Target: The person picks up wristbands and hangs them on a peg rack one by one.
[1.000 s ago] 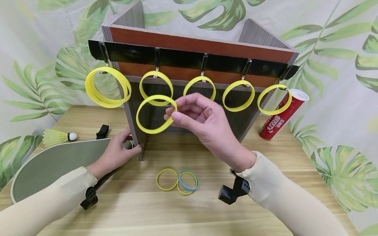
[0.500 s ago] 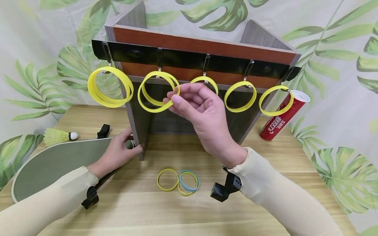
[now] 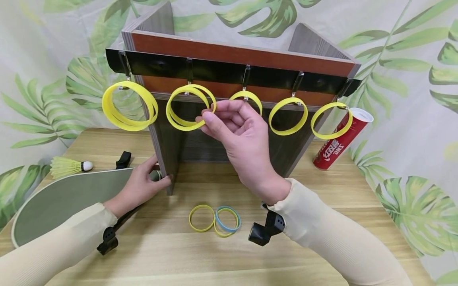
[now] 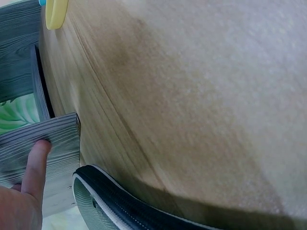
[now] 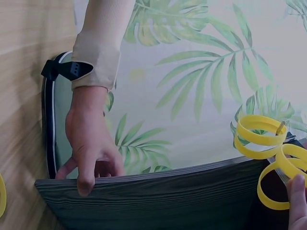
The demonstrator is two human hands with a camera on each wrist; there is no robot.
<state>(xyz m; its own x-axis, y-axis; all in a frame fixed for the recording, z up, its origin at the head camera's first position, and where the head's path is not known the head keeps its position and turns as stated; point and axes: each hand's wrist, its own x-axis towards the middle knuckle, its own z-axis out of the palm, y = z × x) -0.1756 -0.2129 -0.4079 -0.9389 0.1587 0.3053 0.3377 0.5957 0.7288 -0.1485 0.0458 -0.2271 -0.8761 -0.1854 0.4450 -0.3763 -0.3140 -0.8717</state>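
My right hand (image 3: 247, 143) pinches a yellow silicone wristband (image 3: 212, 93) at its right edge between thumb and fingers. This band overlaps another yellow band at the second hook (image 3: 189, 70) from the left; whether it is over the hook tip I cannot tell. Several yellow bands hang from the other hooks, with more than one on the leftmost (image 3: 107, 107). The hooks sit on a black strip (image 3: 218, 69) across a wooden stand (image 3: 232, 45). My left hand (image 3: 141, 182) grips the stand's left side panel (image 5: 158, 201), thumb on one face and fingers on the other.
Loose yellow (image 3: 191, 222) and blue (image 3: 239, 224) bands lie on the wooden table (image 3: 161, 254) in front of the stand. At left are a green racket case (image 3: 82, 190) and a yellow shuttlecock (image 3: 68, 165). A red tube (image 3: 332, 149) stands tilted at right.
My right hand has raised the yellow wristband from below the second hook up to the band hanging there. The left hand stays on the side panel.
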